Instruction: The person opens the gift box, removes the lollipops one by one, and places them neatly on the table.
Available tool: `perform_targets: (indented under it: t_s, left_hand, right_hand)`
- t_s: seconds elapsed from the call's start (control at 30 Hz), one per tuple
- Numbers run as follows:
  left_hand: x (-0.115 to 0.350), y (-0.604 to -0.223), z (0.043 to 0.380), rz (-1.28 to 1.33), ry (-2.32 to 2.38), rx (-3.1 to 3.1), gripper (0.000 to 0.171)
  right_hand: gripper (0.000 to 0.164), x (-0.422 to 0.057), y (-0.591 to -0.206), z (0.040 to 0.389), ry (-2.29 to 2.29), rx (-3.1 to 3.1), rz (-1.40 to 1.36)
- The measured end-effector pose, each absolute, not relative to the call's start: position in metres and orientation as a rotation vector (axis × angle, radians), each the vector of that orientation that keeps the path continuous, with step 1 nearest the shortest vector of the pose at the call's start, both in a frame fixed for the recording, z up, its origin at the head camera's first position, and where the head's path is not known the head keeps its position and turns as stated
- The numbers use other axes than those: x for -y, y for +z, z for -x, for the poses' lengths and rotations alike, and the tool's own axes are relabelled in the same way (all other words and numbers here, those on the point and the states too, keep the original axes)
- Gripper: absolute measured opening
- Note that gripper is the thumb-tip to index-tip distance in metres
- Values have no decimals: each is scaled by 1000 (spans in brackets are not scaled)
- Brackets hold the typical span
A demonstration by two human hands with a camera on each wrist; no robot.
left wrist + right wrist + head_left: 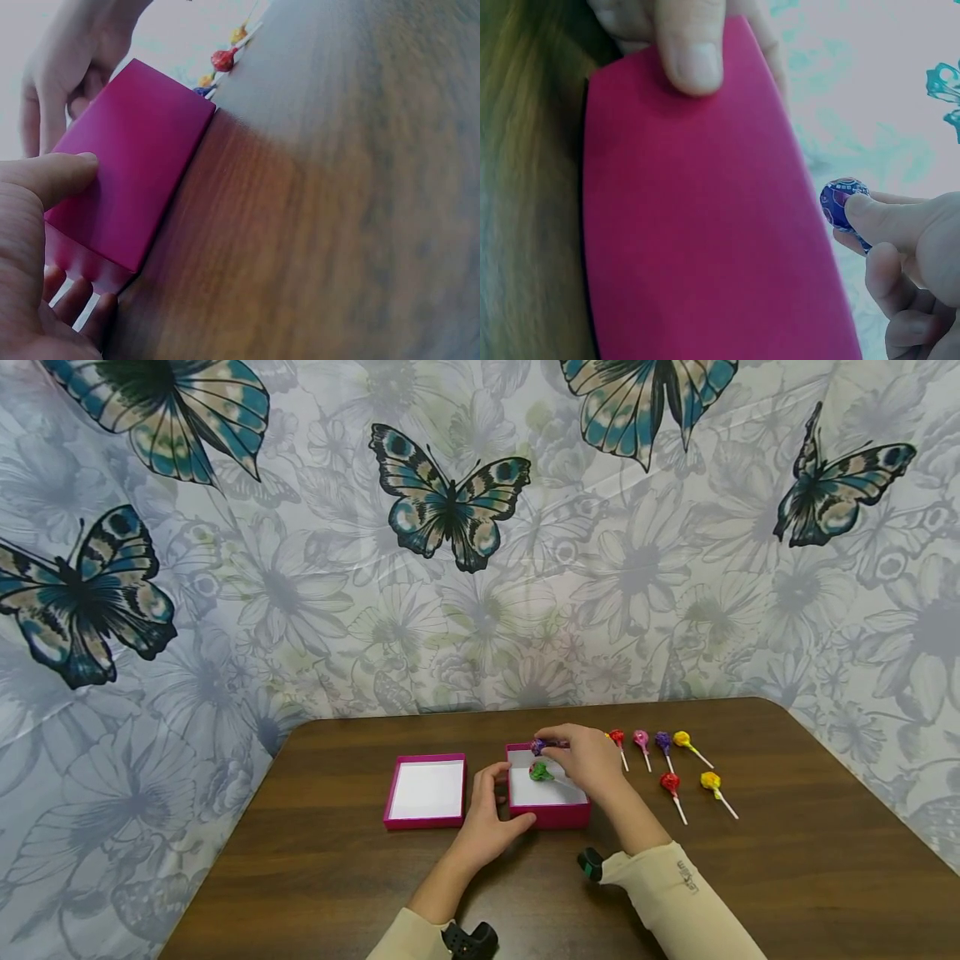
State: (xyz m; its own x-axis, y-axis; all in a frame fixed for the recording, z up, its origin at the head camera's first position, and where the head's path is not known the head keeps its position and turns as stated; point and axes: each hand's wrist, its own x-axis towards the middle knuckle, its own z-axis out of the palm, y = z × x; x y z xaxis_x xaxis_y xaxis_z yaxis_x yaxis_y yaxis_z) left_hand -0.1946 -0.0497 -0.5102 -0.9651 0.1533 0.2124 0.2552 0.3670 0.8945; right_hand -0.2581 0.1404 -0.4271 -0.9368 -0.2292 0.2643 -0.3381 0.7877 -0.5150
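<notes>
My left hand [486,825] holds the left front corner of a magenta box [551,817], the thumb [71,174] on its front wall and the other fingers along its left side. Over the box's far part, my right hand [588,762] pinches a purple-wrapped lollipop [845,201] between thumb and fingers. A green lollipop [538,771] lies inside on the white bottom, its stick toward the right. The right hand hides part of the box's far right rim.
Left of the box lies its white-lined magenta lid [427,789]. To the right, several lollipops lie on the brown table [315,868]: a pink one [641,739], a purple one [663,741], red ones [670,782] and yellow ones [711,781]. A butterfly-print cloth [450,635] hangs behind.
</notes>
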Motion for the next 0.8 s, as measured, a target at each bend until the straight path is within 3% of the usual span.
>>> perform_targets:
  t_s: [0.8]
  left_hand:
    - [49, -511, 193, 372, -1675, 2505, 86]
  right_hand:
    - [28, -211, -430, 246, 992, 2666, -243]
